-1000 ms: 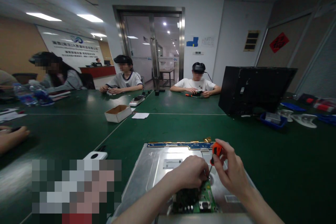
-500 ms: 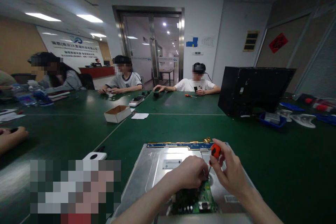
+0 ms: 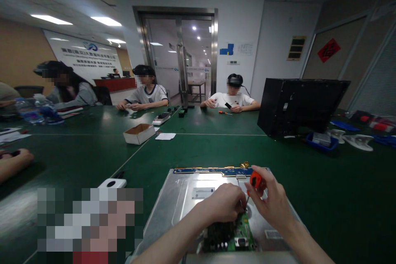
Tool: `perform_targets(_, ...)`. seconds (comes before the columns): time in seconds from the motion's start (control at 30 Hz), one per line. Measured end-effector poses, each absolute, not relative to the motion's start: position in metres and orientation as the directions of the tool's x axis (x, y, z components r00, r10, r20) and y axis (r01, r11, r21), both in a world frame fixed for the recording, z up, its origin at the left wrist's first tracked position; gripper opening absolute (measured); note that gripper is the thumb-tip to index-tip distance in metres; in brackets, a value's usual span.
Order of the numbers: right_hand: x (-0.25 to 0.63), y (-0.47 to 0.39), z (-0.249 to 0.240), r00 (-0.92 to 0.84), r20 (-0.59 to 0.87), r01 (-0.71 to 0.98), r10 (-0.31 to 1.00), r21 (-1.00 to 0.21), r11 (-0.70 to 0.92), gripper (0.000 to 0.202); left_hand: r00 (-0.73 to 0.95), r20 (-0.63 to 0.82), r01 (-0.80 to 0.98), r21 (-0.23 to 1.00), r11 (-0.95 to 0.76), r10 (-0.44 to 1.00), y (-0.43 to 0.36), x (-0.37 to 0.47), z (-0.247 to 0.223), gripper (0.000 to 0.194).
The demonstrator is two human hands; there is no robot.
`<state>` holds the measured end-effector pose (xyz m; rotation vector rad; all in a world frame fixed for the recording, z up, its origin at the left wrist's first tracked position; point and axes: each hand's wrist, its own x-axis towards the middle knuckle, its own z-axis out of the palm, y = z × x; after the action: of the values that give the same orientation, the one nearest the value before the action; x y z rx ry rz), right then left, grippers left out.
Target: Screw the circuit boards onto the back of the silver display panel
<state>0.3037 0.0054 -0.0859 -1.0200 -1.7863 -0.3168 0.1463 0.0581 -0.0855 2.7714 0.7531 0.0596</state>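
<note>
Head view: right hand [image 3: 274, 198] holds an orange and black screwdriver [image 3: 255, 179]; left hand [image 3: 227, 202], grip unclear.

Reception desk [image 3: 116, 84] and signage [image 3: 83, 61] suggest an office.

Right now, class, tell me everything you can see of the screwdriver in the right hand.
The screwdriver has an orange-and-black handle, plastic by its look, and a thin, metal-looking shaft. It leans, handle up, shaft slanting down to the left. The right hand grips the handle between thumb and fingers. The shaft ends beside the left hand, above the green board; its tip cannot be made out.
</note>
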Motion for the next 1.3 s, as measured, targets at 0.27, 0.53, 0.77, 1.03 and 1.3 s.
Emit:
perform_targets(0.27, 0.303, 0.0, -0.081, -0.134, 0.827, 0.752, 0.546, -0.274, 0.599, 0.034, 0.862, -0.043, 0.497, 0.264, -0.826, 0.505, 0.057, 0.147, -0.083, 0.018)
perform_targets(0.53, 0.304, 0.003, -0.084, -0.115, 0.843, 0.751, 0.525, -0.272, 0.602, 0.034, 0.859, -0.05, 0.503, 0.266, -0.822, 0.51, 0.057, 0.146, -0.082, 0.018)
perform_targets(0.77, 0.305, 0.006, -0.088, -0.129, 0.856, 0.752, 0.5, -0.245, 0.612, 0.032, 0.872, -0.049, 0.48, 0.277, -0.832, 0.487, 0.062, 0.146, -0.09, 0.017)
perform_targets(1.03, 0.302, 0.0, -0.081, -0.119, 0.825, 0.742, 0.552, -0.295, 0.602, 0.034, 0.868, -0.053, 0.489, 0.27, -0.829, 0.494, 0.059, 0.146, -0.085, 0.019)
perform_targets(1.3, 0.302, 0.004, -0.084, -0.115, 0.862, 0.768, 0.493, -0.237, 0.594, 0.032, 0.873, -0.054, 0.48, 0.275, -0.833, 0.485, 0.06, 0.146, -0.086, 0.02)
